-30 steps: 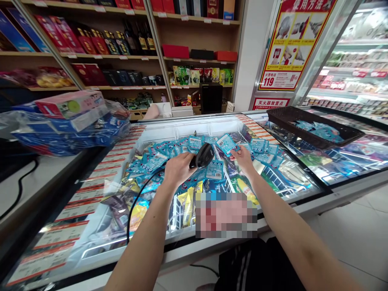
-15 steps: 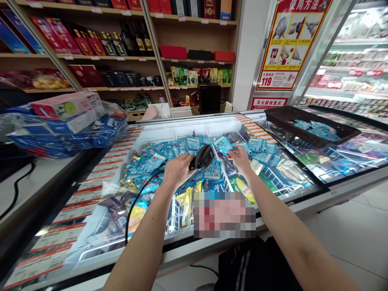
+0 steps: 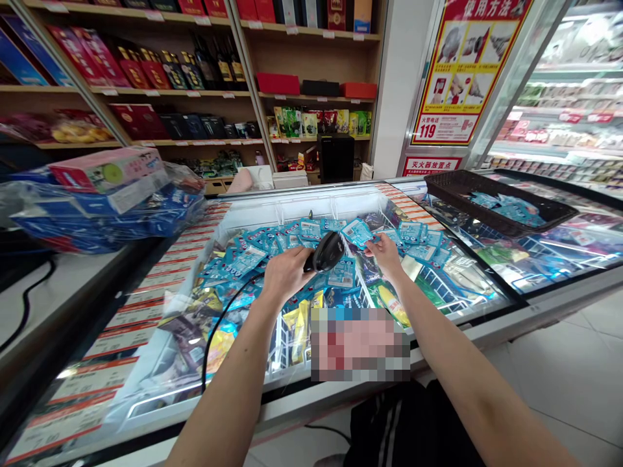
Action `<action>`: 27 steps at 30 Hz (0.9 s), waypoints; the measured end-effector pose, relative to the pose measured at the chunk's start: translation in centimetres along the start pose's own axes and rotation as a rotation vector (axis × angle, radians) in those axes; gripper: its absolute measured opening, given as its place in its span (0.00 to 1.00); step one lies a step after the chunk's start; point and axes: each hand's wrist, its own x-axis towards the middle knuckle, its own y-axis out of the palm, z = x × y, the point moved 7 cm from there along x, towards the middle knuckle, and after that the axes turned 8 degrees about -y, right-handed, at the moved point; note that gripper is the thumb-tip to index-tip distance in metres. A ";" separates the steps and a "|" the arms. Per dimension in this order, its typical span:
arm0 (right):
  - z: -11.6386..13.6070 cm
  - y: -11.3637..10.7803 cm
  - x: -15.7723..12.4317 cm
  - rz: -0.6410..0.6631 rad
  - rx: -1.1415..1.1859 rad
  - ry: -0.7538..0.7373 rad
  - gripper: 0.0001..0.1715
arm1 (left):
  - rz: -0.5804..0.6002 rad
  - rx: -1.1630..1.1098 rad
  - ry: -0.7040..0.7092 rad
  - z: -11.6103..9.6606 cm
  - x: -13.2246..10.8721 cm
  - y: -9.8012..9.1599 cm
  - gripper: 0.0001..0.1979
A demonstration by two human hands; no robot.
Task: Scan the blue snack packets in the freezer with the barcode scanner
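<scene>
Bright shop light spreading evenly; glare streaking freezer glass [image 3: 156, 350]; shelves [image 3: 73, 87] bowing at edges; pixelated patch [image 3: 360, 344] masking lower centre.

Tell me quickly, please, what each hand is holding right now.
Left hand: closed around the scanner.
Right hand: closed, pinching a blue packet by its edge.

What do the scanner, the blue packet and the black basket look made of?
The scanner in the left hand: black plastic, slightly glossy, highlight on its head. The packet in the right hand: thin printed film, probably plastic; it shines. The basket: seemingly matte black plastic lattice; too far to be sure.
</scene>
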 end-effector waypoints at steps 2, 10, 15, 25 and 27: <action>-0.1 0.0 0.0 -0.003 0.004 -0.003 0.19 | -0.008 -0.002 0.006 0.0 0.0 0.0 0.15; -0.3 0.0 0.1 0.008 -0.032 0.006 0.21 | -0.032 -0.007 0.020 0.0 0.0 0.0 0.14; 0.1 0.0 0.0 0.017 -0.041 0.001 0.20 | -0.031 -0.008 0.026 0.0 -0.1 0.1 0.15; -0.2 -0.2 0.1 -0.017 -0.045 -0.006 0.19 | -0.025 -0.010 0.015 0.0 -0.1 0.0 0.15; -0.4 -0.6 0.1 -0.064 -0.073 -0.017 0.20 | -0.025 -0.017 0.015 0.0 -0.1 0.0 0.15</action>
